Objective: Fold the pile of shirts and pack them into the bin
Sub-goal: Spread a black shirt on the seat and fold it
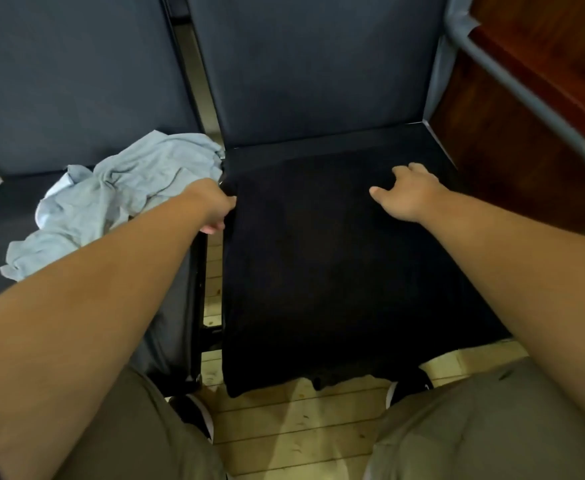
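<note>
A black shirt lies spread flat over the dark seat of the right chair, its lower edge hanging past the seat's front. My left hand pinches the shirt's left edge near the top, its fingers curled round the cloth and partly hidden. My right hand rests on the upper right part of the shirt with fingers bent at the tips, pressing down. A crumpled light grey shirt lies on the left chair's seat, beside my left forearm. No bin is in view.
Two dark chairs with tall backs stand side by side with a narrow gap between them. A grey metal tube and a brown wooden panel are at the right. Pale wooden floor and my knees are below.
</note>
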Available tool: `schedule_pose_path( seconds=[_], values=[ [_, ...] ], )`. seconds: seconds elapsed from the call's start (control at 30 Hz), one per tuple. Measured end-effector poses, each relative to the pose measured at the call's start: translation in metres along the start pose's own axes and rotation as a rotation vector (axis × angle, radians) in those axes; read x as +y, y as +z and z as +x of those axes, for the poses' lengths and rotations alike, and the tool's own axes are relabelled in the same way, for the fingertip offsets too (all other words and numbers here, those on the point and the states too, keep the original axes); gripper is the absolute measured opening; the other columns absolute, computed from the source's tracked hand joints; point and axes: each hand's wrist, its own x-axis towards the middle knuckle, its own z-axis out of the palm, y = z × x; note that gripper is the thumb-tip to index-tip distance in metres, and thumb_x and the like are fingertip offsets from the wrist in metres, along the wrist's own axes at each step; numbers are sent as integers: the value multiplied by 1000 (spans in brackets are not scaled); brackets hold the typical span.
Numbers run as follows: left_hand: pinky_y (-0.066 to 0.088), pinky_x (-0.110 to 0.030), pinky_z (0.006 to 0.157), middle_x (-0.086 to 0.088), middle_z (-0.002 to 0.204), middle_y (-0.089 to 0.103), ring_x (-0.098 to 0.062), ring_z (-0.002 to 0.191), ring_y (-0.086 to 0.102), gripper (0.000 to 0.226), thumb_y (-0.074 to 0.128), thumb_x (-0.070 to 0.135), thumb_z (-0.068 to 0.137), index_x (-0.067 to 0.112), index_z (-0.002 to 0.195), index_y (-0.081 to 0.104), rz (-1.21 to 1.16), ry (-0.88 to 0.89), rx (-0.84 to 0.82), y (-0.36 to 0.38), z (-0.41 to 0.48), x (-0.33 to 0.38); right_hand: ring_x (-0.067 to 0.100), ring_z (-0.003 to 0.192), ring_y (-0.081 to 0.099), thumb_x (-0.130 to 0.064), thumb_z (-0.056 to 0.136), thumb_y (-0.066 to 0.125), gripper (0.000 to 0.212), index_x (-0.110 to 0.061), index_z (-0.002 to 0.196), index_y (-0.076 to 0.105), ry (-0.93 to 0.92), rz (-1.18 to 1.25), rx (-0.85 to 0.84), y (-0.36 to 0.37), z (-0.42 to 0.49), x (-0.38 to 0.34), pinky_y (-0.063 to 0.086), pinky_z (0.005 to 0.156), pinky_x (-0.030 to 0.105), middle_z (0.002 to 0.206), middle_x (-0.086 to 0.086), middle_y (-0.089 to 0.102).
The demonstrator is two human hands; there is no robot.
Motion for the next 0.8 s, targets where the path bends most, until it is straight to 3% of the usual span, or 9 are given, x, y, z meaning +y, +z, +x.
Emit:
schedule_pose_path(
  seconds=[0.17,0.23,0.3,0.4,0.47,0.6,0.67,0.73,0.8],
  values=[
    [56,-39,87,-15,110,68,-28,99,61,26,57,22,107,3,123,63,-159,17,14,3,-3,9,38,161,2,-81,95,40,96,-29,169,8,89,-68,-108,6,1,6,14,129,58,176,9,-2],
    [55,-31,68,-13,112,70,-22,88,62,19,59,17,104,6,119,63,-204,-3,34,6,4,11,38,161,-2,-82,95,39,97,-29,169,5,89,-94,-119,7,1,6,10,128,61,176,7,-6],
    [52,-30,64,-10,108,66,-21,91,63,26,58,16,103,5,126,61,-278,4,64,6,4,18,37,161,-5,-81,95,41,97,-30,169,3,86,-113,-118,7,1,6,7,127,63,176,7,-9],
    [52,-42,89,-19,115,69,-38,109,64,30,57,19,101,-3,119,66,-13,104,336,-2,13,21,37,161,-9,-80,95,42,99,-31,169,-1,88,-142,-129,8,3,7,4,126,65,176,6,-13],
    [50,-46,90,-25,119,68,-43,112,64,31,56,13,98,-5,123,63,119,137,401,-7,11,23,37,161,-9,-81,95,43,99,-32,169,-2,92,-142,-127,7,5,8,4,126,65,176,6,-14],
    [47,-43,106,-21,140,49,-37,128,54,51,53,12,102,-1,149,37,567,161,453,5,6,17,37,161,-7,-80,94,46,100,-31,169,2,95,-134,-123,6,6,6,5,127,64,176,7,-12],
    [47,-43,104,-20,136,46,-35,123,51,51,56,20,101,0,145,39,731,270,537,14,-1,16,38,161,-4,-80,94,47,101,-28,169,5,79,-145,-84,6,5,7,6,128,62,176,7,-10],
    [47,-47,102,-22,136,48,-38,123,50,51,54,35,102,2,140,46,744,386,552,26,-11,21,36,162,-2,-81,93,46,100,-27,169,9,23,-174,13,6,3,7,8,130,58,176,6,-8],
    [40,-52,111,-21,151,42,-41,138,42,64,44,55,105,10,150,43,604,464,386,44,-20,25,33,162,-1,-82,94,42,96,-29,169,11,-58,-160,64,6,3,7,7,131,54,177,4,-6]
  ],
)
